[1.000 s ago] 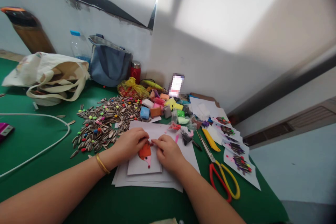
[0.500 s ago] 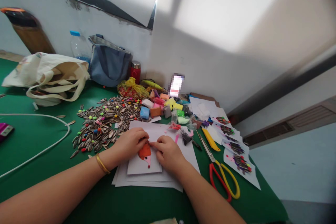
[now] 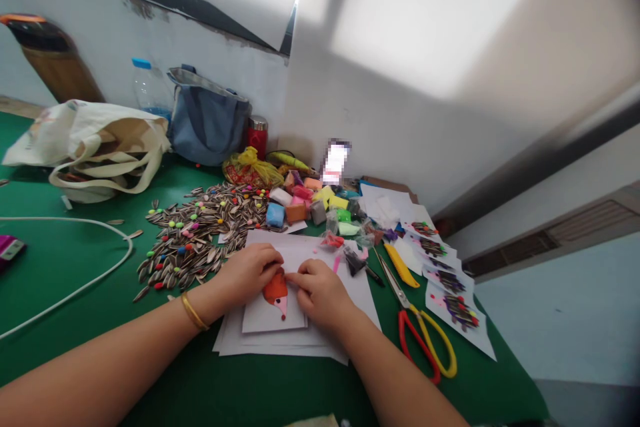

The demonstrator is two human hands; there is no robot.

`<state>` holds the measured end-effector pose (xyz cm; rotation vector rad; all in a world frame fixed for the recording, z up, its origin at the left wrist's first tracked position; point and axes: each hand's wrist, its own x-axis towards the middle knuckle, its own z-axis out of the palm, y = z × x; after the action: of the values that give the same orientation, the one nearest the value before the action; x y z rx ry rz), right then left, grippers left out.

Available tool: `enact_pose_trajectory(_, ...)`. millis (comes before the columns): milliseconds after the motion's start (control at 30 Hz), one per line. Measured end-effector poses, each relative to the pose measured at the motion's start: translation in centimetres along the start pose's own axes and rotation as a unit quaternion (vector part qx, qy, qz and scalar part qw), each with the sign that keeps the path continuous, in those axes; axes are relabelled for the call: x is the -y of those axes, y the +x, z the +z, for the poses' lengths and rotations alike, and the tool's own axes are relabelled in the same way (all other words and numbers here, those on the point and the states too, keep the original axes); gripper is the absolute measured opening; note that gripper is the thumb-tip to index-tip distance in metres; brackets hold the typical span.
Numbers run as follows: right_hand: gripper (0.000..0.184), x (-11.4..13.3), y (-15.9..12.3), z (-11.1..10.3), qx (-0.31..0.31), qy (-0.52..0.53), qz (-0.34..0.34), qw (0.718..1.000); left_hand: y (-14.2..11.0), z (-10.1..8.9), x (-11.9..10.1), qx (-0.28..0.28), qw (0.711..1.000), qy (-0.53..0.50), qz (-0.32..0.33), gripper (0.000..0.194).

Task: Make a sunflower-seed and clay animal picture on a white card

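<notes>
An orange clay shape (image 3: 275, 289) lies on a small white card (image 3: 257, 320), its pointed pink snout turned towards me, with a black eye and a dark red tip. My left hand (image 3: 253, 277) is closed, fingers curled together and pressing at the clay's upper left edge. From the other side my right hand (image 3: 320, 288) meets the upper right edge with its index fingertip, the thumb and other fingers folded in. The fingers hide the top of the clay. Beneath the card are larger white sheets (image 3: 357, 320).
Sunflower seeds (image 3: 200, 240) mixed with small coloured pieces are heaped to the left. Wrapped clay blocks (image 3: 296, 213) sit behind my hands. On the right lie scissors (image 3: 403, 297), a yellow cutter (image 3: 401, 265) and finished cards (image 3: 460, 313). Bags (image 3: 207, 120) and a phone (image 3: 335, 161) stand at the back.
Almost nothing differs. Both hands stay at the clay's upper edges, with only a very slight shift of the fingers.
</notes>
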<state>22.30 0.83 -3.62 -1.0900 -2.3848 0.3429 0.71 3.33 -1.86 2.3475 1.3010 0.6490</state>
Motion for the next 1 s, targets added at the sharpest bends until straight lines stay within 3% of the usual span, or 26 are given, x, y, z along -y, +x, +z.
enact_pose_trajectory(333,0.044,-0.08,-0.04,0.03,0.001,0.011,0.024,1.0,-0.05,-0.04,0.0,0.009,1.0,0.004,-0.002,0.017)
enact_pose_trajectory(1000,0.041,-0.13,-0.03,-0.6,0.033,-0.043,-0.003,0.999,0.02,0.05,-0.01,0.008,1.0,0.005,-0.006,0.017)
